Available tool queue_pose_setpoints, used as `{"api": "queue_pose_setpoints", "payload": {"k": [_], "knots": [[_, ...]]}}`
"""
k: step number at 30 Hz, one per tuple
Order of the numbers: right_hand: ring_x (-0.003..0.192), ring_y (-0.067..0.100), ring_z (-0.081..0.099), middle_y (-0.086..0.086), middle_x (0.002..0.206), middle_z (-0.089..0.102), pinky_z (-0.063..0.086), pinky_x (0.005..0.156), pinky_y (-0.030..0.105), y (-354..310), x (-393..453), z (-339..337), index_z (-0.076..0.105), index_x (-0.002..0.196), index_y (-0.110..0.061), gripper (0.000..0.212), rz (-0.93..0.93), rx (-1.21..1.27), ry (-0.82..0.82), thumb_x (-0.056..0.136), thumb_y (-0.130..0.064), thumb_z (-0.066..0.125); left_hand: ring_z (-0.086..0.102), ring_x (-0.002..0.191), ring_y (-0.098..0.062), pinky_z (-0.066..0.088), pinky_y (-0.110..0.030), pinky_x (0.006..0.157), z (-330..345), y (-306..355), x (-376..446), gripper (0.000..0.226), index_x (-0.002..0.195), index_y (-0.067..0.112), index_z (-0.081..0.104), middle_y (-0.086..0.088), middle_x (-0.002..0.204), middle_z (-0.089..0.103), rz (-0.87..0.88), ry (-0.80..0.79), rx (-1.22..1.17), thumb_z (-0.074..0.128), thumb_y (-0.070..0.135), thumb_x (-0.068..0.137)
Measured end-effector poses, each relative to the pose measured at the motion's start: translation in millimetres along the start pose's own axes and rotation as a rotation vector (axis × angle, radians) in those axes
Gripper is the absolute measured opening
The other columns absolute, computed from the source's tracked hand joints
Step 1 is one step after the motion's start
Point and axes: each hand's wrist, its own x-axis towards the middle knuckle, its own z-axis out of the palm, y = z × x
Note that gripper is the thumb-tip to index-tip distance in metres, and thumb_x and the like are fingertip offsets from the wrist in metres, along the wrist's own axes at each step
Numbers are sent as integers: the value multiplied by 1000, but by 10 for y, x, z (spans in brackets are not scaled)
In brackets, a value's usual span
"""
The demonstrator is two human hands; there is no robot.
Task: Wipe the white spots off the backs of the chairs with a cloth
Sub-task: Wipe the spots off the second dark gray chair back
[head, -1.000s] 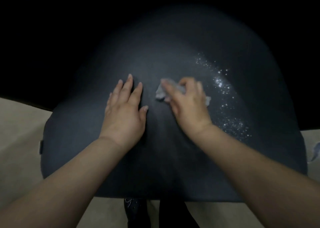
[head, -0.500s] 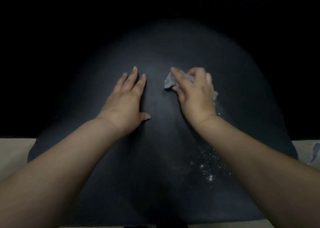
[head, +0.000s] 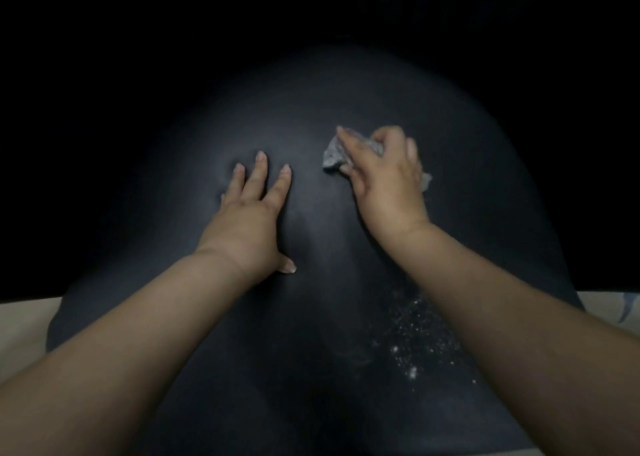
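A dark, rounded chair back (head: 311, 317) fills the head view. My left hand (head: 249, 220) lies flat on it, fingers straight and spread, thumb out to the right. My right hand (head: 384, 181) grips a crumpled grey cloth (head: 334, 155) and presses it against the chair back, upper right of centre. The cloth pokes out left of my fingers and a little at the right of my hand. White spots (head: 412, 344) are scattered low on the chair back, just left of my right forearm.
Pale beige floor (head: 24, 327) shows at the lower left, and a strip of it (head: 609, 306) at the right edge. Everything above and around the chair back is dark.
The view has tilted, so the chair back sits lower. My right hand with the cloth has moved up the chair back, away from the white spots, which now lie below it. My left hand stays flat.
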Motion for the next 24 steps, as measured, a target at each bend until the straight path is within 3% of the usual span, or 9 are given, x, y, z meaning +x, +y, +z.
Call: {"api": "queue_pose_setpoints", "payload": {"k": [4, 9, 13, 16, 18, 22, 24], "knots": [[91, 37, 48, 19, 109, 53, 42, 77, 40, -31, -573, -102, 60, 129, -27, 49, 101, 39, 75, 83, -12, 69, -22, 144, -25, 7, -43, 120, 25, 16, -9, 138, 149, 34, -16, 4, 153, -33, -8, 24, -4, 88, 42, 57], [85, 34, 51, 16, 102, 57, 44, 72, 39, -107, -464, -42, 62, 127, -26, 52, -215, 15, -58, 79, -11, 75, -24, 143, -24, 7, -42, 120, 47, 41, -7, 138, 148, 34, -18, 5, 152, -35, -17, 34, -5, 87, 42, 59], [99, 38, 46, 17, 115, 50, 40, 84, 42, 203, 105, -92, 58, 131, -32, 48, 53, -38, 39, 86, -17, 66, -24, 143, -23, 6, -42, 120, 52, 26, -2, 138, 148, 36, -18, 6, 152, -34, -14, 37, -16, 87, 42, 59], [98, 36, 45, 18, 113, 49, 39, 83, 39, 308, -166, -178, 58, 131, -29, 49, 190, -21, 123, 85, -15, 67, -25, 143, -23, 7, -43, 120, 73, 38, -7, 137, 147, 36, -19, 7, 152, -35, -21, 49, -19, 87, 41, 60], [90, 35, 46, 20, 107, 51, 37, 75, 36, 183, -485, -177, 61, 128, -25, 50, 144, 10, 119, 81, -9, 69, -25, 143, -24, 8, -43, 120, 85, 41, -1, 137, 147, 36, -20, 7, 151, -36, -24, 57, -18, 86, 40, 60], [84, 33, 49, 16, 100, 56, 43, 74, 37, 13, -526, -116, 64, 124, -25, 50, -149, 21, -40, 77, -10, 75, -25, 143, -22, 6, -42, 120, 96, 35, 9, 137, 147, 37, -19, 8, 151, -36, -22, 60, -19, 87, 41, 59], [87, 39, 50, 19, 106, 55, 46, 77, 43, 106, -252, -148, 63, 125, -26, 49, -84, 19, -18, 80, -10, 72, -25, 143, -21, 6, -42, 120, 98, 25, 8, 137, 147, 38, -18, 9, 152, -35, -15, 74, -29, 87, 42, 59]]}}
